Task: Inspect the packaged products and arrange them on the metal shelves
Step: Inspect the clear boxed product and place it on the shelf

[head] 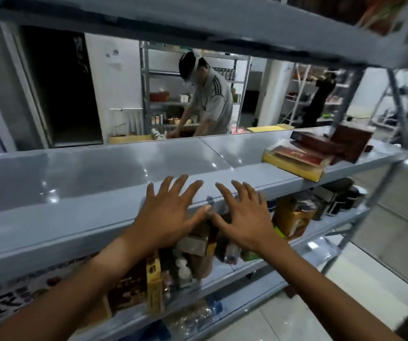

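Note:
My left hand (171, 212) and my right hand (242, 215) are spread side by side, fingers straight, over the front lip of the middle metal shelf (99, 173). Neither holds anything. Their thumbs nearly meet above a cluster of packaged products (198, 244) on the lower shelf (242, 269). Red and yellow flat boxes (298, 158) lie stacked at the right end of the middle shelf, next to a dark red box (353, 141). A yellow-brown bag (294, 217) and dark jars (338, 198) stand on the lower shelf to the right.
An upper shelf (198, 28) runs overhead with a package at its right end. Slanted metal uprights (394, 94) frame the right side. A person (207, 99) works at another rack behind, a second person (323, 92) farther back. White floor tiles (370, 279) lie to the right.

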